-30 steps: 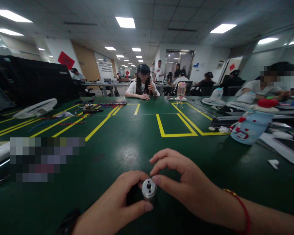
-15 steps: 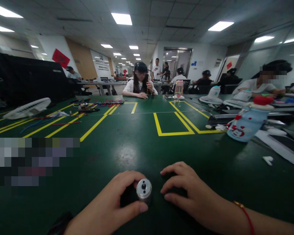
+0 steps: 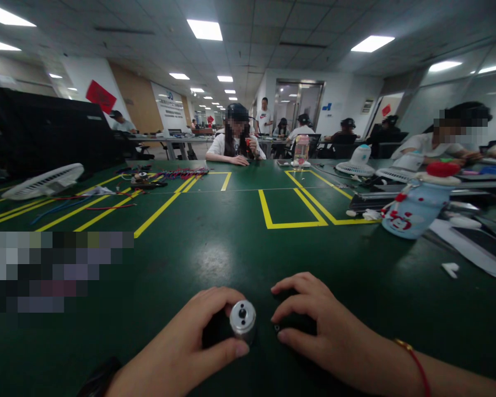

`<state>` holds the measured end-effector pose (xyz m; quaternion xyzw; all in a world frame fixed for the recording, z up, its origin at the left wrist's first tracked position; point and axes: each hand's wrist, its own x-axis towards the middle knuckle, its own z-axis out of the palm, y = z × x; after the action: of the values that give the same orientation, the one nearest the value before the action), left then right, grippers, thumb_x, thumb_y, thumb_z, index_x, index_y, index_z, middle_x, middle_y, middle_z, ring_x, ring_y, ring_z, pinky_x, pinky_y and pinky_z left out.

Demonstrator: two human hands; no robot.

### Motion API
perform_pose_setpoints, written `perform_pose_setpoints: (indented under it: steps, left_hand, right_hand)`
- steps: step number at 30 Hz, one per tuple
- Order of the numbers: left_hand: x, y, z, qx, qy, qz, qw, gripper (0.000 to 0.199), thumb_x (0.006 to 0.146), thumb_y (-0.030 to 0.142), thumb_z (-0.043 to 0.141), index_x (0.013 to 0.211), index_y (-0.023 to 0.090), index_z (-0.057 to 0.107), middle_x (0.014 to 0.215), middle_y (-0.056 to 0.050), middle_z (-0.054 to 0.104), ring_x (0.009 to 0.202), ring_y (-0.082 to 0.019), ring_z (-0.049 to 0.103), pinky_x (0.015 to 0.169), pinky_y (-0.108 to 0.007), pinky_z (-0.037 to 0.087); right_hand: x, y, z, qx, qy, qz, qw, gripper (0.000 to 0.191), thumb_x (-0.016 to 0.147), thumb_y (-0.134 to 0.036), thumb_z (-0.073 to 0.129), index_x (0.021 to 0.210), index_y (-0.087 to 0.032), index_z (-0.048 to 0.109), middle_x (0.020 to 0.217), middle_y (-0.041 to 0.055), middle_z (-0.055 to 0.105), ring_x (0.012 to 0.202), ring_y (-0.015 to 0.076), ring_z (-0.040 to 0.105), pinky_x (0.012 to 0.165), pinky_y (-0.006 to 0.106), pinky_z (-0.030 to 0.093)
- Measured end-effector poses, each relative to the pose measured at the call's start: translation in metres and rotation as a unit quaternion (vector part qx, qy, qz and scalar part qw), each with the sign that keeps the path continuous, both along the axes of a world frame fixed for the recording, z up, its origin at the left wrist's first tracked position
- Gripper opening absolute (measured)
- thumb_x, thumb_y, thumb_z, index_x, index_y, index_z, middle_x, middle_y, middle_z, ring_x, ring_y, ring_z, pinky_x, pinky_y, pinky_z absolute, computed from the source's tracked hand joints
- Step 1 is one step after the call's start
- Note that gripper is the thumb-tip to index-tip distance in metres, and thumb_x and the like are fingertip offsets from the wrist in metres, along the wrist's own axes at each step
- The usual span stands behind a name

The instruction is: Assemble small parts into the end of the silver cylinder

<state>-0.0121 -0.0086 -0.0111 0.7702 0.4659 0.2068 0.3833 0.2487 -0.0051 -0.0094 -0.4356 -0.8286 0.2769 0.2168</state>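
My left hand (image 3: 198, 331) is wrapped round the side of a small silver cylindrical motor (image 3: 242, 322), thumb in front and forefinger behind. The motor stands upright on the green table, its round end face up, with a dark shaft hole in the middle and two smaller holes. To its right, my right hand (image 3: 310, 320) is curled, its other fingers bent above the table. Between the right thumb and forefinger tips shows a tiny dark piece with a pale ring (image 3: 276, 327). It is too small to name. A gap separates the right hand from the motor.
A blue bottle with a red lid (image 3: 419, 204) stands at the right, near a white earbud-like piece (image 3: 450, 269). White fans (image 3: 45, 182) and loose wires lie at the left. Yellow tape (image 3: 293, 225) marks the green table (image 3: 231, 237). A person (image 3: 235, 138) sits opposite.
My right thumb and forefinger tips have parted slightly, and the tiny ringed piece now shows between them. My left hand and the motor have hardly moved.
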Motion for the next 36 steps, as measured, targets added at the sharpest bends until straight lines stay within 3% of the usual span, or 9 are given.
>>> perform_pose_setpoints:
  steps: [6, 11, 16, 36]
  left_hand:
    - [0.001, 0.002, -0.002, 0.008, 0.007, -0.008, 1.000, 0.032, 0.085, 0.032, 0.067, 0.116, 0.031, 0.058, 0.116, -0.001, 0.063, 0.106, -0.024, 0.057, 0.094, -0.038, 0.044]
    - [-0.001, 0.003, -0.004, 0.017, 0.004, -0.014, 1.000, 0.033, 0.085, 0.032, 0.068, 0.116, 0.031, 0.057, 0.116, 0.001, 0.062, 0.107, -0.023, 0.057, 0.094, -0.038, 0.044]
    - [-0.003, 0.002, -0.006, 0.016, 0.000, 0.002, 1.000, 0.038, 0.084, 0.031, 0.069, 0.120, 0.033, 0.057, 0.117, 0.000, 0.061, 0.113, -0.026, 0.053, 0.097, -0.041, 0.041]
    - [-0.003, 0.000, -0.004, 0.009, 0.006, -0.007, 1.000, 0.032, 0.084, 0.036, 0.070, 0.113, 0.030, 0.058, 0.112, -0.001, 0.060, 0.107, -0.026, 0.055, 0.092, -0.041, 0.042]
  right_hand:
    - [-0.003, 0.005, 0.007, -0.025, 0.036, -0.014, 0.999, 0.011, 0.084, -0.024, 0.068, 0.094, -0.027, 0.070, 0.125, 0.0022, 0.057, 0.117, 0.0206, 0.052, 0.100, 0.039, 0.041]
    - [-0.020, 0.011, 0.030, 0.031, 0.082, 0.004, 0.996, 0.009, 0.085, -0.023, 0.068, 0.093, -0.026, 0.070, 0.123, 0.0006, 0.057, 0.117, 0.0178, 0.052, 0.101, 0.035, 0.039]
    - [-0.041, 0.015, 0.048, 0.075, 0.044, 0.041, 0.995, 0.010, 0.084, -0.022, 0.069, 0.092, -0.028, 0.071, 0.123, -0.0015, 0.059, 0.116, 0.0181, 0.051, 0.100, 0.036, 0.038]
    - [-0.041, 0.015, 0.051, 0.081, 0.011, 0.062, 0.995, 0.019, 0.080, -0.018, 0.067, 0.095, -0.029, 0.070, 0.124, -0.0010, 0.058, 0.115, 0.0184, 0.052, 0.100, 0.036, 0.038]
